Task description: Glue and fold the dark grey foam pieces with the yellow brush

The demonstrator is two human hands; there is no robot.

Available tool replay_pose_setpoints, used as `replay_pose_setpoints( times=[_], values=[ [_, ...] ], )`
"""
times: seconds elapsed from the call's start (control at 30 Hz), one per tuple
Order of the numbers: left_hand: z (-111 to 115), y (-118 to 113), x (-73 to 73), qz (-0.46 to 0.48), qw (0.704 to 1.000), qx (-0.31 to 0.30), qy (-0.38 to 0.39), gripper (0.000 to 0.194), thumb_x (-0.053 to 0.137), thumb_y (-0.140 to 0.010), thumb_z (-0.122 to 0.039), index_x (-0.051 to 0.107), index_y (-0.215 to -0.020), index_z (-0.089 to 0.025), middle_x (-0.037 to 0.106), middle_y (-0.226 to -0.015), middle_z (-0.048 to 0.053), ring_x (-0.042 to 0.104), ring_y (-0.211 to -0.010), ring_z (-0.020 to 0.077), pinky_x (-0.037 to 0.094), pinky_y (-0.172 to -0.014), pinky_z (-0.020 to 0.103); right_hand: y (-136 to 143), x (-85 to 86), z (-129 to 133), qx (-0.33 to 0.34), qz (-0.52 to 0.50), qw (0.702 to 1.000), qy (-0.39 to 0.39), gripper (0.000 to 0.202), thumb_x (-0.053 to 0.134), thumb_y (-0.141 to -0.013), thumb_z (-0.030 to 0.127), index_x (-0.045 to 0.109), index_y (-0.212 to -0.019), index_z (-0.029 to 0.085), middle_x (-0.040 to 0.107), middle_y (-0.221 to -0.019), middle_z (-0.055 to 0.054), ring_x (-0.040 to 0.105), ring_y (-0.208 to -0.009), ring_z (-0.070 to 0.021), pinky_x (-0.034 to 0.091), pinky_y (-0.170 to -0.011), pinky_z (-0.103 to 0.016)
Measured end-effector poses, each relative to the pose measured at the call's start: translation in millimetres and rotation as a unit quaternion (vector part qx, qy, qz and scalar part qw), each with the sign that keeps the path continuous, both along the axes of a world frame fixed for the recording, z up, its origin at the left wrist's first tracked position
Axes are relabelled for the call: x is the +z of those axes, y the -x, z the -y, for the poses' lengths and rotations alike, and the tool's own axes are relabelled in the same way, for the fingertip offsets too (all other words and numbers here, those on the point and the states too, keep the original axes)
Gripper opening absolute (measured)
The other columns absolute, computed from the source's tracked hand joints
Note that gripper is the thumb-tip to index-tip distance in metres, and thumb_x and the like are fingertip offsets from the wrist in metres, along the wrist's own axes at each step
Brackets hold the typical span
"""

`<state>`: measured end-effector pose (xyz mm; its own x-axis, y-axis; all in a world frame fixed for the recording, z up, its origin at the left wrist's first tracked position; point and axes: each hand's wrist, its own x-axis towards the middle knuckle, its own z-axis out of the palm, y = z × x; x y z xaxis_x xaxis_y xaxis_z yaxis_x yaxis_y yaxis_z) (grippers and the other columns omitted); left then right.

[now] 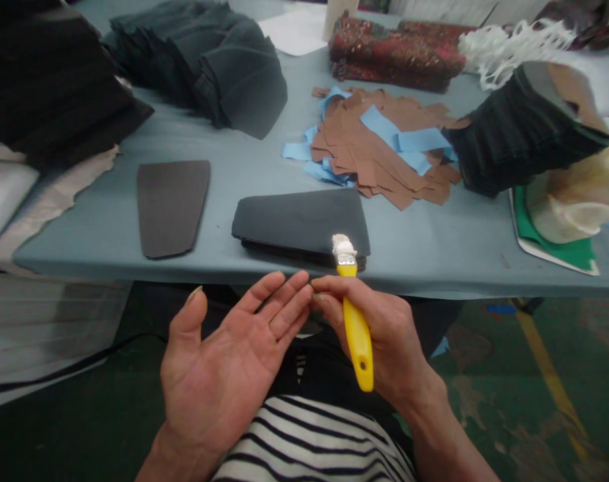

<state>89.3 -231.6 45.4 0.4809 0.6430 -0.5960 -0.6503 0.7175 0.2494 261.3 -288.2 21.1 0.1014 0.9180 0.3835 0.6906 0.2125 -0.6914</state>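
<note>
My left hand [229,358] is turned palm up in front of the table edge, fingers stretched out, with nothing lying in it. A yellow-handled paintbrush [357,335] is held in my right hand [385,328], its bristles pointing away from me and coated with something white. The thumb and forefinger of that hand meet near the left fingertips; whether they touch is unclear. Just beyond the brush lies a stack of dark, tapered sheet pieces [299,217] near the table's front edge. A single dark grey piece [172,207] rests flat to its left.
Brown and light-blue strips [379,144] are heaped mid-table. Dark stacks [199,60] stand at the back left, another stack [530,127] at the right. Near it is a whitish cup [565,211] on a green sheet [560,251]. Red patterned rolls [395,53] lie behind.
</note>
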Motion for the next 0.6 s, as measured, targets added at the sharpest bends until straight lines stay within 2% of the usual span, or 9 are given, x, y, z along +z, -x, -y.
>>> replay_pose_setpoints(
  times=[0.17, 0.4, 0.6],
  values=[
    [2.4, 0.7, -3.6, 0.009, 1.0, -0.003, -0.015, 0.053, 0.074, -0.084, -0.054, 0.079, -0.109, -0.008, 0.071, -0.138, 0.028, 0.07, -0.13, 0.0385, 0.061, -0.107, 0.043, -0.3, 0.9, -0.6, -0.016, 0.047, 0.999, 0.012, 0.006, 0.065, -0.106, 0.018, 0.07, -0.107, 0.016, 0.08, -0.088, -0.001, 0.077, -0.07, -0.013, 0.055, -0.065, -0.021],
    [1.5, 2.1, -4.6, 0.013, 1.0, -0.012, -0.021, 0.054, 0.073, -0.086, -0.056, 0.08, -0.109, -0.008, 0.072, -0.136, 0.027, 0.072, -0.128, 0.0374, 0.061, -0.108, 0.042, -0.5, -0.8, 0.9, -0.016, 0.04, 0.999, 0.015, 0.01, 0.06, -0.107, 0.016, 0.07, -0.109, 0.018, 0.081, -0.089, -0.001, 0.079, -0.073, -0.0131, 0.058, -0.068, -0.022],
    [8.8, 3.7, -6.0, -0.01, 0.993, -0.012, -0.113, 0.059, 0.076, -0.084, -0.061, 0.081, -0.114, -0.011, 0.073, -0.139, 0.021, 0.066, -0.137, 0.0352, 0.059, -0.112, 0.037, 4.5, -1.2, 2.8, -0.035, 0.073, 0.997, -0.015, 0.004, 0.069, -0.104, 0.02, 0.07, -0.103, 0.016, 0.08, -0.086, 0.0, 0.077, -0.069, -0.0122, 0.055, -0.067, -0.022]
  ],
)
